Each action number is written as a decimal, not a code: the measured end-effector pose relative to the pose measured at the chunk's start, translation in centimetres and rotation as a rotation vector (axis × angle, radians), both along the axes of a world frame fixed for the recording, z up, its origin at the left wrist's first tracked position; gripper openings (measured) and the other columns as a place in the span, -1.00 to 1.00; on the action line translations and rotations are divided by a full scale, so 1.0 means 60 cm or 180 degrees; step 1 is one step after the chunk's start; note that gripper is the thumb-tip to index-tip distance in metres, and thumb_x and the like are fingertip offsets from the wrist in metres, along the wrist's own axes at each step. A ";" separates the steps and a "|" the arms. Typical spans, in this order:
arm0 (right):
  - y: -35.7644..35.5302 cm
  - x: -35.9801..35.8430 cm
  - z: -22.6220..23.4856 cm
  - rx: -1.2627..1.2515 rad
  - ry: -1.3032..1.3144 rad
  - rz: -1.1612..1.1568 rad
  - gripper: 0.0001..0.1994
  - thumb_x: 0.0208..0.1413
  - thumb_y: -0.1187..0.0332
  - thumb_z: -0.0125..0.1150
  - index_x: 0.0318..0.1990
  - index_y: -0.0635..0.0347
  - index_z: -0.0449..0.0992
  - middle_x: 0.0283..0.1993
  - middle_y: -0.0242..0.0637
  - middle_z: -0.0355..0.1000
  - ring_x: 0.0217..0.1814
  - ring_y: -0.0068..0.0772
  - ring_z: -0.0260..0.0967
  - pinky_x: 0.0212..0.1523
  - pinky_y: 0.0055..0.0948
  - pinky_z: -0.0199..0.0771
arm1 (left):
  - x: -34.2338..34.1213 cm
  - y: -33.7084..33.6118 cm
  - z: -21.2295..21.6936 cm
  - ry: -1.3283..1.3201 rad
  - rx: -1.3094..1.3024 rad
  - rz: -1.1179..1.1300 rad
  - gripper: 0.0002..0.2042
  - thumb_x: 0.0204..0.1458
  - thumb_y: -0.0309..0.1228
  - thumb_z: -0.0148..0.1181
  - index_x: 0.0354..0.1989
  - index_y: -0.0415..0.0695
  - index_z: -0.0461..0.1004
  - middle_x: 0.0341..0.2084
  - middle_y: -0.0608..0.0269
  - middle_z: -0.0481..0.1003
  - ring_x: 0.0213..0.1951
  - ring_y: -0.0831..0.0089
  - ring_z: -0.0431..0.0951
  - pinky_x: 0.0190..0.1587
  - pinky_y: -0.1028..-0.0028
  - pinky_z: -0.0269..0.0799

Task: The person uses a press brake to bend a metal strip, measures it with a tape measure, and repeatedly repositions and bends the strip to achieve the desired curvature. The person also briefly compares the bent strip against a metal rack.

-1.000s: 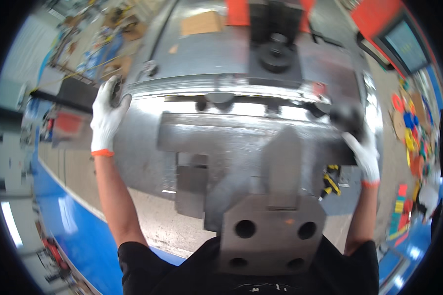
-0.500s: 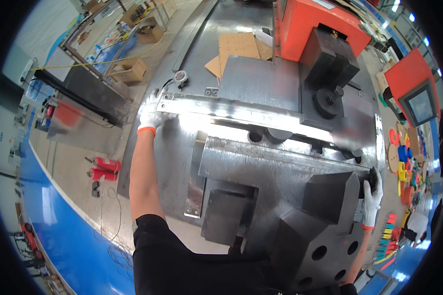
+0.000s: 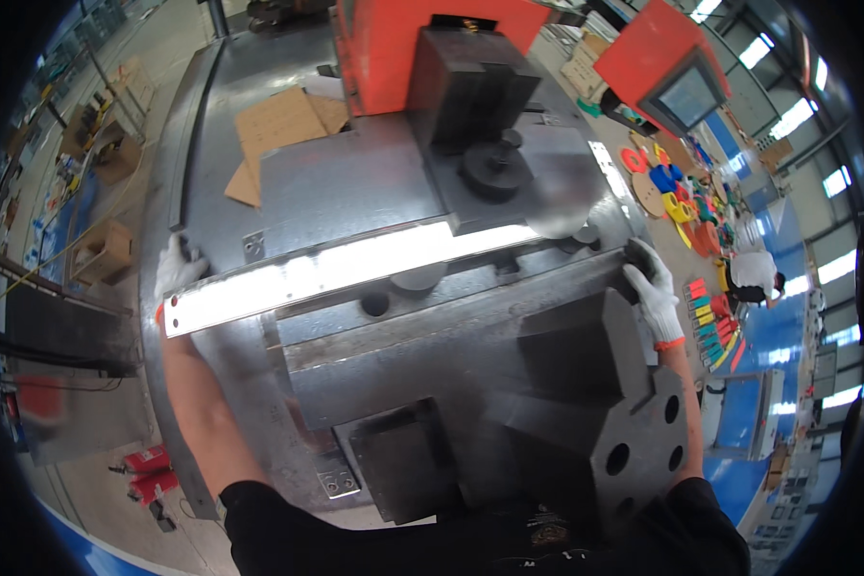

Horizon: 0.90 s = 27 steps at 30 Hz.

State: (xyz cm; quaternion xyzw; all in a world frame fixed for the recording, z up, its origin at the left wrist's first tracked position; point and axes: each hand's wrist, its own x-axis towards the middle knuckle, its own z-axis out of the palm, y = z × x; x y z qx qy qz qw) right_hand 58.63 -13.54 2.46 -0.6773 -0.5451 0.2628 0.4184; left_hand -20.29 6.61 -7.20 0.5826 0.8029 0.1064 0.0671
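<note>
Stretching across the surface [image 3: 247,384], the long flat shiny metal bar [image 3: 307,276] ends by the gloved left hand [image 3: 177,269]; the gloved right hand [image 3: 654,293] curves near an angular dark block [image 3: 586,348]; whether they grip, I cannot tell

A shiny metal bar [image 3: 317,276] ends at the left hand [image 3: 176,271].

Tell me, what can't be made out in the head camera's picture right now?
All in the head view:
Left hand: the end of the bright metal bar covers part of the wrist; whether it grips anything is unclear.
Right hand: its dark fingertip side blends into dark metal, so contact can't be judged.
Red housing: cut off by the top edge.
Screen: too small to read.
Right of the round dark knob: a blurred patch hides detail.
</note>
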 end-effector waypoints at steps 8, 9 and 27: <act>-0.009 -0.018 0.027 -0.0068 0.0461 0.0110 -0.47 0.25 0.47 0.31 0.36 0.34 0.40 0.27 -0.20 0.49 0.29 -0.42 0.42 0.34 -0.39 0.40 | -0.095 -0.275 -0.001 -0.3877 0.2679 0.1585 -0.63 0.23 -0.32 0.28 0.14 -0.25 0.54 -0.06 0.10 0.59 -0.16 0.36 0.59 -0.10 0.31 0.52; -0.001 -0.016 0.025 -0.0033 0.0632 0.0233 -0.48 0.25 0.47 0.31 0.35 0.34 0.41 0.26 -0.20 0.50 0.28 -0.42 0.42 0.34 -0.39 0.40 | -0.134 -0.343 0.021 -0.4063 0.2910 0.1320 -0.66 0.34 -0.26 0.14 0.13 -0.25 0.54 -0.09 0.17 0.60 -0.16 0.41 0.58 -0.10 0.36 0.49; -0.012 -0.246 0.288 0.1027 0.1253 0.3143 -0.52 0.18 0.18 0.31 0.14 0.35 0.55 0.01 0.05 0.60 0.06 -0.16 0.62 0.08 -0.29 0.60 | 0.662 -0.440 0.461 -0.1293 0.1730 -0.2820 -0.49 -0.04 -0.71 0.39 -0.07 -0.13 0.16 0.23 -0.20 0.38 0.28 0.07 0.44 0.36 0.14 0.29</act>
